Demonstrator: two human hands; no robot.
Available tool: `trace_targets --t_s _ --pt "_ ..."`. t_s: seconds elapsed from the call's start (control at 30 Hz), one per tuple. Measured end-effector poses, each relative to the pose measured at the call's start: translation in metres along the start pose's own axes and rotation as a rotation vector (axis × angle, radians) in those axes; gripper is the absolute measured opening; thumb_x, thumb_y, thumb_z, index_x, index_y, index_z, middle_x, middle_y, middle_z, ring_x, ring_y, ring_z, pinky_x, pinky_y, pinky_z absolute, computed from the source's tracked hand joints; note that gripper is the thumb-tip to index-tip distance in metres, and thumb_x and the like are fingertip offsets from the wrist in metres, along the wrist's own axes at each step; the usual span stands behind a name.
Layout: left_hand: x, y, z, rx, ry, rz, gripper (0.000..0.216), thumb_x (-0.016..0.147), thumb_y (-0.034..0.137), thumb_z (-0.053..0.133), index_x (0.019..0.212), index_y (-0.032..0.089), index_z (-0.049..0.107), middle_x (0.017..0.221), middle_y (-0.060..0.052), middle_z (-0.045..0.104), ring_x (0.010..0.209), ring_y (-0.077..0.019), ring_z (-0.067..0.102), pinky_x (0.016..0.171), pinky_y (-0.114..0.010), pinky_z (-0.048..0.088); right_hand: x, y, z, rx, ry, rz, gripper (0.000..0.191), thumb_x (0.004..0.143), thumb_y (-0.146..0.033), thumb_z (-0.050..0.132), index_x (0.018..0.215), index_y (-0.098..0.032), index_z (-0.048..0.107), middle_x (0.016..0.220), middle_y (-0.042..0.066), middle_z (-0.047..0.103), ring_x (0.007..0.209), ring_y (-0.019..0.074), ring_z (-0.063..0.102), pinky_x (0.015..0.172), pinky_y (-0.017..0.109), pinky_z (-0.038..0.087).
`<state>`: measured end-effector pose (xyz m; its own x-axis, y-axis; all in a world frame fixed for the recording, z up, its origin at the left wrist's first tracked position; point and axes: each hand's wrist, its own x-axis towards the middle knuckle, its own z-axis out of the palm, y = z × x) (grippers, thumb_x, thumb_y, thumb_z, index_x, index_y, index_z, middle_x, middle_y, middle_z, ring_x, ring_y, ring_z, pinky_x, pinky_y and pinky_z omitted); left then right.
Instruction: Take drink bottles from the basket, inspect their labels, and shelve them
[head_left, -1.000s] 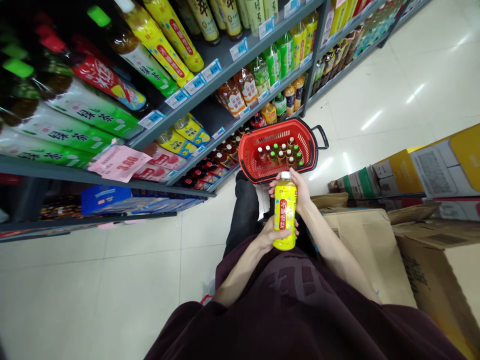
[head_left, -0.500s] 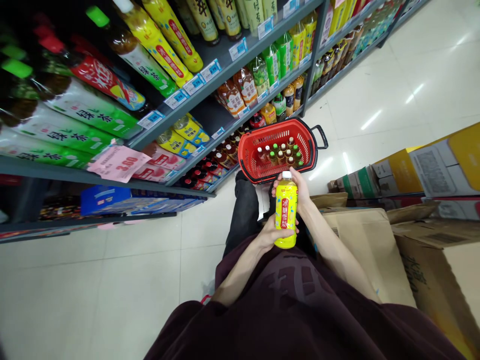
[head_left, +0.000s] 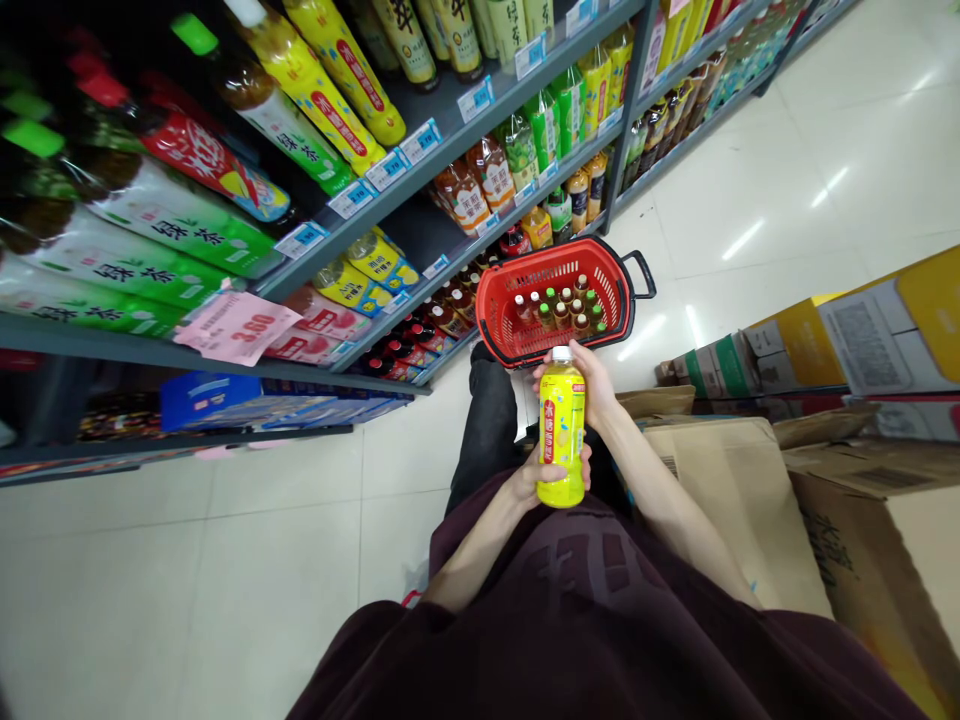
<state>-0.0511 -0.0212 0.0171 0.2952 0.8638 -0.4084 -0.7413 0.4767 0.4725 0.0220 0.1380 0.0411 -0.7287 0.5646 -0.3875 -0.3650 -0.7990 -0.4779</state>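
Both forearms are bare and angled inward ahead of the torso. Left hand [head_left: 534,482] sits low with fingers curled in a grip — right hand [head_left: 598,385] sits above it, likewise wrapped closed.

The pale glossy tiled floor [head_left: 225,560] carries a red plastic mesh basket [head_left: 491,312] with a black handle, which stands at the foot of the grey metal shelving [head_left: 450,115]. Brown cardboard boxes [head_left: 750,500] sit along the floor's right edge. Rows of bottled drinks [head_left: 465,190] line the shelves.

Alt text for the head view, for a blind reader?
Two hands hold a yellow bottle upright: left hand at its base, right hand behind its top. Beyond, a red basket of small bottles sits beside drink shelves; cardboard boxes right.
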Motion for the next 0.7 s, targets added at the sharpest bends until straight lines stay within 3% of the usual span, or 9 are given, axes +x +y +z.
trace_targets --t_s 0.13,0.23,0.33,0.4,0.7 --pt "0.000 -0.021 -0.010 -0.307 -0.067 -0.091 0.074 0.046 0.049 0.079 0.110 0.022 0.053 0.069 0.005 0.049 0.049 -0.0077 0.040 0.048 -0.026 0.039 0.001 -0.001 -0.002 0.042 -0.019 -0.043 0.034 0.092 -0.051 0.056 0.086 -0.020 0.067 0.076 0.006 0.076 0.068 0.0234 0.072 0.064 0.036 0.060" --pt "0.004 -0.043 -0.017 -0.459 0.054 -0.107 0.074 0.047 0.070 0.068 0.102 0.025 0.050 0.054 0.011 0.031 0.040 -0.0045 0.017 0.043 -0.027 0.024 0.001 -0.002 -0.002 0.063 0.012 -0.055 0.035 0.093 -0.051 0.056 0.082 -0.019 0.067 0.071 0.005 0.074 0.068 0.0237 0.072 0.069 0.038 0.061" --pt "0.008 -0.059 -0.023 -0.471 0.194 -0.134 0.077 0.046 0.083 0.060 0.098 0.028 0.047 0.049 0.013 0.021 0.039 -0.0067 0.013 0.046 -0.030 0.021 -0.001 -0.003 -0.002 0.080 0.032 -0.069 0.036 0.093 -0.051 0.057 0.080 -0.019 0.067 0.065 0.004 0.072 0.068 0.0241 0.072 0.070 0.039 0.061" --pt "0.010 -0.063 -0.025 -0.472 0.219 -0.148 0.079 0.045 0.086 0.058 0.097 0.028 0.045 0.047 0.013 0.019 0.039 -0.0078 0.014 0.046 -0.031 0.021 -0.002 -0.003 -0.001 0.084 0.027 -0.079 0.035 0.092 -0.051 0.057 0.080 -0.020 0.067 0.062 0.003 0.069 0.070 0.0245 0.072 0.069 0.038 0.061" --pt "0.010 -0.061 -0.033 -0.544 0.077 -0.153 0.079 0.044 0.082 0.061 0.099 0.027 0.049 0.047 0.013 0.028 0.036 -0.0038 0.008 0.039 -0.026 0.017 0.001 -0.002 -0.001 0.066 0.032 -0.086 0.033 0.090 -0.050 0.059 0.079 -0.020 0.066 0.057 0.001 0.065 0.069 0.0250 0.071 0.065 0.037 0.060"
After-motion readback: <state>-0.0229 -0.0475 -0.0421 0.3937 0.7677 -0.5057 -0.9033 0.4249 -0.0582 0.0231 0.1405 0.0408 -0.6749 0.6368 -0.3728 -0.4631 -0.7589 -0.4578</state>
